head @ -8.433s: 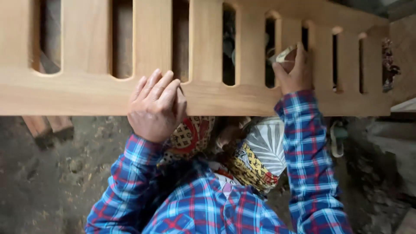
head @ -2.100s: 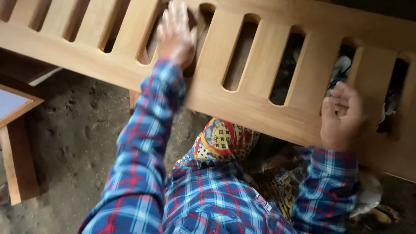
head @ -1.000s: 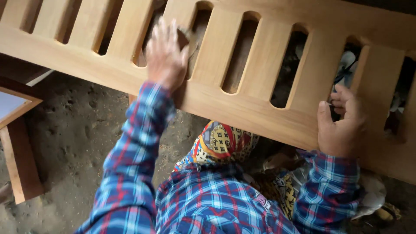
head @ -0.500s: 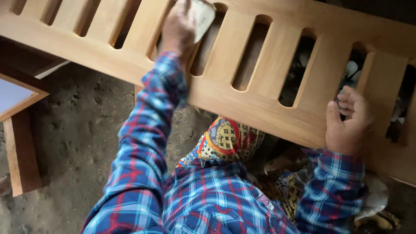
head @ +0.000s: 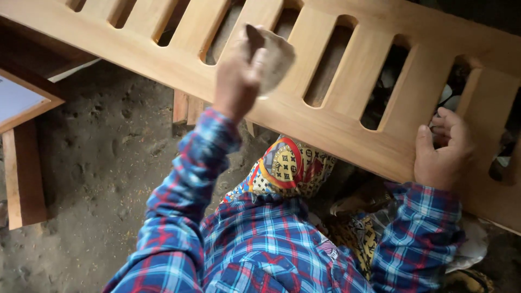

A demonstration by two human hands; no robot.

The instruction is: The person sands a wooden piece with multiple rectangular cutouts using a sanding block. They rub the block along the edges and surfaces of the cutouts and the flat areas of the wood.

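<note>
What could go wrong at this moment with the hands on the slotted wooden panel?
The right hand has fingers curled into a slot of the wooden panel; if the panel shifts, they may get pinched. The left hand holds a sanding sheet loosely above the slats, so it might slip from the hand.

Slatted wooden panel (head: 347, 125) runs off-frame — sandpaper (head: 274, 57) motion-blurred.
</note>
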